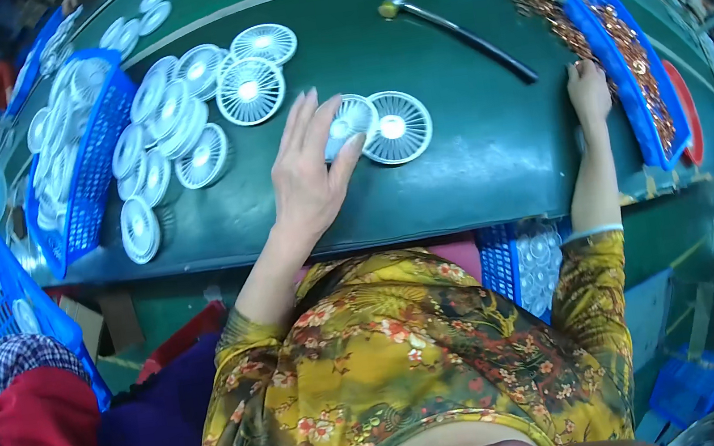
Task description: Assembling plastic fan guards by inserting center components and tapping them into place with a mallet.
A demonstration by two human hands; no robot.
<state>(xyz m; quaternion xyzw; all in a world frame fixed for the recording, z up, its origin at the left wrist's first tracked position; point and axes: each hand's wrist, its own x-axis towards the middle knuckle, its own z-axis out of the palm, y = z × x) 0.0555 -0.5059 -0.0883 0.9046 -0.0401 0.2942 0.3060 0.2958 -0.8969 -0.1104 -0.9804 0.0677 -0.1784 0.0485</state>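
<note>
My left hand (307, 171) reaches over the table, its thumb and index finger around a white slotted disc (364, 115) that they partly cover. This disc overlaps a second white round grille (397, 129) with radial slots, just to its right. At the right, my right hand (590, 93) has its fingers drawn together at the edge of a loose pile of small copper-coloured metal pieces (553, 15). Whatever is between its fingertips is too small to make out. More of these pieces fill a blue tray (579, 13) beside that hand.
A hammer (463, 36) with a yellowish head lies at the back of the green table (478, 184). Several white grilles (250, 91) are heaped left, beside a full blue basket (100, 157). A red dish (687, 112) is behind the tray. Another person's red sleeve (48, 444) shows lower left.
</note>
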